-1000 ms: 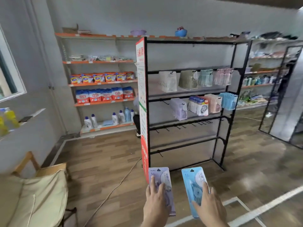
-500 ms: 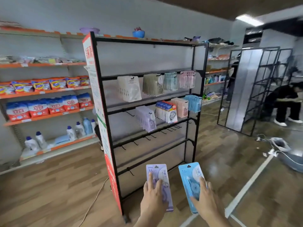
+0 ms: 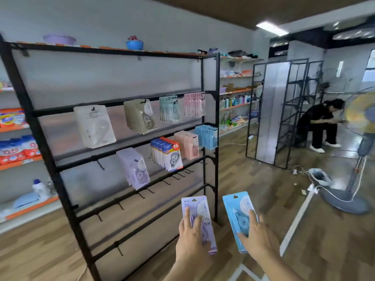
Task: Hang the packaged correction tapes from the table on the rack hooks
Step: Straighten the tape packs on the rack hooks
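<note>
Two hands each held one pack up near the black rack [image 3: 216, 122]. Left hand [image 3: 190, 240] gripped the purple pack [image 3: 199, 218], fingers across its front. Right hand [image 3: 256, 236] gripped the blue pack [image 3: 236, 211] just beside it.

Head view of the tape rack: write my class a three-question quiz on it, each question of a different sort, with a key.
1. True or false: the left hand holds the blue pack.
2. Which stack on the rack matches the purple pack in colour?
A. the one at the far right of the middle row
B. the purple stack, leftmost of the middle row
C. the one at the far left of the top row
3. Fill in: the right hand holds the ____ pack.

Key
1. False: it holds the purple pack.
2. B
3. blue
</note>
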### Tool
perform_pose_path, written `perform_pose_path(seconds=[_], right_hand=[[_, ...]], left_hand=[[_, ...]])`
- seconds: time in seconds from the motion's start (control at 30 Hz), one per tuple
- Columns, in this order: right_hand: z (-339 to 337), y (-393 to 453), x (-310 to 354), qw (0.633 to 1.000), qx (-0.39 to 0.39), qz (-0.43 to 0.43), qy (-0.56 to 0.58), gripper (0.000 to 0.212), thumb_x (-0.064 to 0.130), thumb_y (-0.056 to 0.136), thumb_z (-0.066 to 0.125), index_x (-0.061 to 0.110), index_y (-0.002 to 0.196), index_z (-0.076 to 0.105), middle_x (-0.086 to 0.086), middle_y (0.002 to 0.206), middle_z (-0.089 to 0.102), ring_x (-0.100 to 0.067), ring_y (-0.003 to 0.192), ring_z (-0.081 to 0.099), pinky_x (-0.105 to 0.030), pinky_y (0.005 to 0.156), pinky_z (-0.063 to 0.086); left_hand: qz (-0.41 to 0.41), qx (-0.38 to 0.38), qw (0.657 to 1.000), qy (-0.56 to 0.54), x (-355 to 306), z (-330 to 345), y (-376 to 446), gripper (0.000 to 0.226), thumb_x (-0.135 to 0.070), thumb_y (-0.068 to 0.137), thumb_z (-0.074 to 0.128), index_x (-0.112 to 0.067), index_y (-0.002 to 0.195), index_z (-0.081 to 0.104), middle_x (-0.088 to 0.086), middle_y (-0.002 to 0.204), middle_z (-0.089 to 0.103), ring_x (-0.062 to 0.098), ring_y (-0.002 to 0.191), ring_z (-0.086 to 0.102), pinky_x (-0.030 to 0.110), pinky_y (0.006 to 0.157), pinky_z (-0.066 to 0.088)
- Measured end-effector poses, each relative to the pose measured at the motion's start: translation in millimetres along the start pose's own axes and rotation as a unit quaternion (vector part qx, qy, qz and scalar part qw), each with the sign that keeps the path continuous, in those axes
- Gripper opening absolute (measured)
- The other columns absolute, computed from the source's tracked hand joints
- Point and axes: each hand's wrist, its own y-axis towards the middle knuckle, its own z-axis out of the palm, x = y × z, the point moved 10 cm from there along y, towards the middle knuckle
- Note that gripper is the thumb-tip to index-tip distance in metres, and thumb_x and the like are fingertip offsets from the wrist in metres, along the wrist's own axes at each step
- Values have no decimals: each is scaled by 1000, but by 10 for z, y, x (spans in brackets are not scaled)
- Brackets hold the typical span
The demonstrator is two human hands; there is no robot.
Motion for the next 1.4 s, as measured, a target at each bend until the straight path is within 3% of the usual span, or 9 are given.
perform_pose_path(seconds=[0.23, 0.47, 0.57, 0.77, 0.93, 1.1, 1.4], right_hand=[[-164, 1234, -583, 999, -12, -4, 32, 74, 51, 89, 58, 24, 145, 17, -4, 129, 39, -19, 106, 57, -28, 77, 54], [28, 2173, -732, 999, 17, -29, 28, 76, 52, 91, 55, 28, 148, 12, -5, 134, 35, -16, 108, 57, -28, 82, 55], [57, 2599, -617, 998, 18, -50, 24, 72, 50, 91, 55, 29, 147, 15, -3, 138, 34, -19, 113, 53, -31, 86, 52], [-5, 3577, -275, 995, 24, -98, -11, 70, 49, 94, 50, 28, 149, 11, -2, 138, 34, -19, 110, 57, -28, 77, 48], [-15, 4269, 3, 994, 20, -106, 0, 72, 48, 95, 50, 29, 151, 8, -5, 141, 32, -21, 114, 55, -28, 79, 49], [162, 4796, 194, 992, 33, -118, 33, 74, 45, 94, 55, 30, 151, 11, -7, 137, 34, -24, 110, 56, -36, 86, 52], [267, 5606, 440, 987, 35, -159, 13, 74, 47, 94, 53, 30, 151, 9, -8, 140, 32, -24, 114, 54, -33, 83, 50]], left_hand=[[5, -27, 1000, -5, -664, 328, 1021, 61, -26, 89, 61, -30, 141, 30, -6, 160, -18, 23, 145, 10, 30, 92, 47], [-6, -23, 1000, 3, -880, 689, 1862, 65, -30, 88, 63, -31, 142, 27, -7, 159, -20, 22, 145, 13, 28, 89, 50], [-16, -32, 999, -6, -909, 740, 2283, 65, -29, 89, 62, -32, 143, 26, -6, 160, -18, 22, 144, 15, 28, 90, 49], [-32, -75, 996, -21, -864, 645, 3277, 64, -34, 91, 61, -32, 145, 26, -5, 160, -20, 22, 145, 13, 30, 97, 46], [-41, -100, 994, -28, -763, 552, 3924, 66, -37, 90, 61, -33, 146, 25, -5, 160, -19, 22, 146, 13, 30, 97, 45], [-46, -100, 994, -14, -621, 638, 4324, 68, -40, 90, 60, -33, 147, 24, -4, 159, -21, 23, 146, 13, 30, 102, 43], [-69, -111, 991, 0, -659, 701, 4975, 65, -42, 91, 58, -33, 146, 23, -5, 159, -21, 22, 147, 13, 30, 100, 46]])
